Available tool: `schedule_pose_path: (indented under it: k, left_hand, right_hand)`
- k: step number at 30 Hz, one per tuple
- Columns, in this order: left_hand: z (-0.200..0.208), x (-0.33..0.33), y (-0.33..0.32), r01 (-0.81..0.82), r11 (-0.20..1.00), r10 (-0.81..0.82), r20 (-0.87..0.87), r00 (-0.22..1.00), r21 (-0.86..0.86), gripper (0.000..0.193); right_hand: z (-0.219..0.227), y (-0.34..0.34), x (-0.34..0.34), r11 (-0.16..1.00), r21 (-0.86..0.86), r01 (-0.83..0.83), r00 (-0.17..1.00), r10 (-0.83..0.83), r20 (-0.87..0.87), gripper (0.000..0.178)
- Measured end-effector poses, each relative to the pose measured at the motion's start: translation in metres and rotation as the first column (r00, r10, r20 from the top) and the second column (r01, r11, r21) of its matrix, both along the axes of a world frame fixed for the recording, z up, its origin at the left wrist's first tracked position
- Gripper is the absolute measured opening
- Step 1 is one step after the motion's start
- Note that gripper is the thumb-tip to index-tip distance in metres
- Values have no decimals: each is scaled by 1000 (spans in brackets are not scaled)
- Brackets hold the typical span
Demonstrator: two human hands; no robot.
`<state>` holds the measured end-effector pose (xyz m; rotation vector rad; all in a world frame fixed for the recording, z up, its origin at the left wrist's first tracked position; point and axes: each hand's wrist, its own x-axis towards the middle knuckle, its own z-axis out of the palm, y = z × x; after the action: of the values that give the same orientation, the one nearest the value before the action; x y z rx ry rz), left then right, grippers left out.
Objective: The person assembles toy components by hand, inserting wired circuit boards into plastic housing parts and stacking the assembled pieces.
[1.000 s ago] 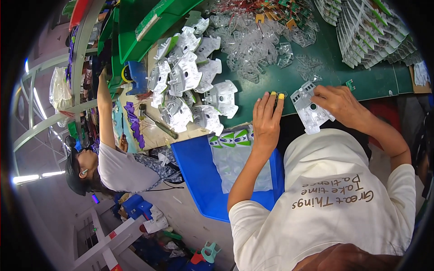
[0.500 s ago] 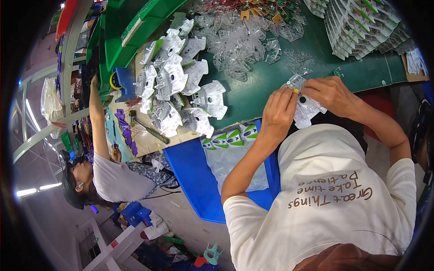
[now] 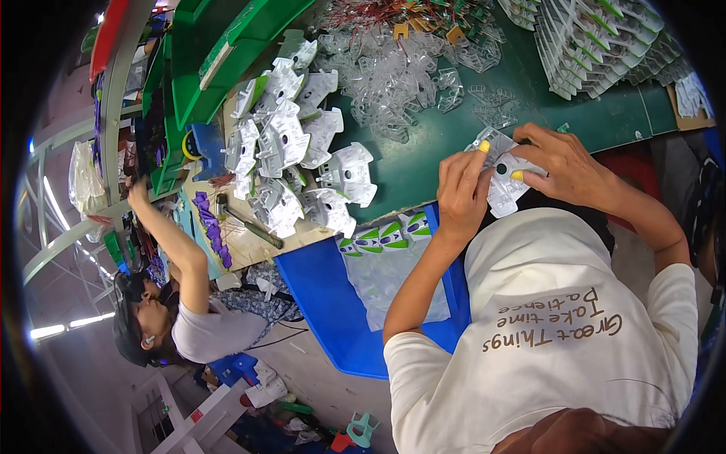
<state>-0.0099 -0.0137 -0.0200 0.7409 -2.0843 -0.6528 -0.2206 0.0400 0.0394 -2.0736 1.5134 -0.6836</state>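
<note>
Close to my body, at the table's near edge, both hands hold a white plastic housing (image 3: 504,195) with a dark round hole. My left hand (image 3: 461,189) grips its left side, the index finger with a yellow fingertip cover reaching to the upper end. A clear plastic piece (image 3: 495,139) lies at that upper end; whether it is fixed there I cannot tell. My right hand (image 3: 566,168) closes round the right side, its yellow-covered thumb on the housing near the hole. Some of its fingertips are hidden behind the hand.
Similar white housings (image 3: 283,140) are heaped at left. Clear plastic pieces (image 3: 397,76) lie piled on the green table (image 3: 605,125), with stacked housings (image 3: 597,45) at far right. A blue bin (image 3: 325,325) holds green-and-white parts (image 3: 382,238). A co-worker (image 3: 215,325) is at left beside a screwdriver (image 3: 253,225).
My right thumb has come over the housing beside the hole, and my left index finger has straightened along its upper end. The co-worker's arm has bent and drawn back.
</note>
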Motion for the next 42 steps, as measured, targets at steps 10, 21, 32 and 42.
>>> schedule_pose_path:
  k: [10, 21, 32, 42]
  left_hand:
    - [8, 0, -19, 263, 957, -278, 119, 953, 123, 69]
    - [7, -2, -17, 239, 964, -253, 131, 959, 116, 69]
    - [-5, 5, -18, 262, 965, -262, 47, 964, 13, 70]
    - [-5, 5, -16, 241, 970, -242, 21, 970, 31, 64]
  right_hand:
    - [9, 2, -2, 1000, -12, 13, 998, -12, 63, 19]
    - [-11, 30, 18, 958, -285, 20, 999, -11, 32, 21]
    - [-8, 2, -1, 948, 88, 306, 900, -318, 298, 12]
    - [-33, -39, 3, 926, 306, 223, 917, -306, 257, 23]
